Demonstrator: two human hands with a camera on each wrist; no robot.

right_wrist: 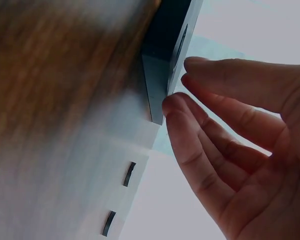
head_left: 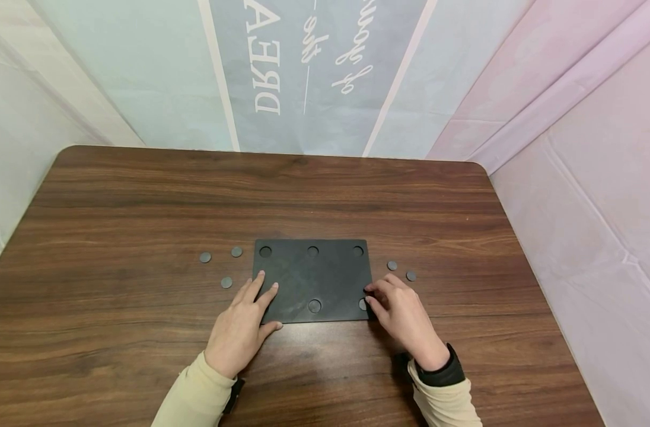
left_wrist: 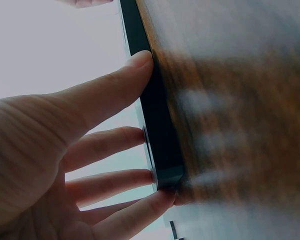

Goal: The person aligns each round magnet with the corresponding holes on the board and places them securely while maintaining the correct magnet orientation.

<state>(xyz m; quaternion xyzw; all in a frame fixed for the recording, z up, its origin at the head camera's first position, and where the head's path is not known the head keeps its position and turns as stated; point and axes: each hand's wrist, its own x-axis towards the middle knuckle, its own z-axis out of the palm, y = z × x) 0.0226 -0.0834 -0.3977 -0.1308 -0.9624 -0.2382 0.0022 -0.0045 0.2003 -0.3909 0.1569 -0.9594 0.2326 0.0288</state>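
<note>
Left hand (head_left: 239, 329): spread, braced black board (head_left: 316, 276). Right hand (head_left: 404, 311): loosely curved, held nothing; corner disc (head_left: 363, 305) probably wanted level seating.

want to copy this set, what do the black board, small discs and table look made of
Black board: probably plastic or dense foam, matte; even dark face, clean round recesses.
Small discs: perhaps metal or magnet, dull; plain flat gray faces, too small to be sure.
Table: wood or wood-look laminate, satin; streaky brown grain, soft reflection.
</note>
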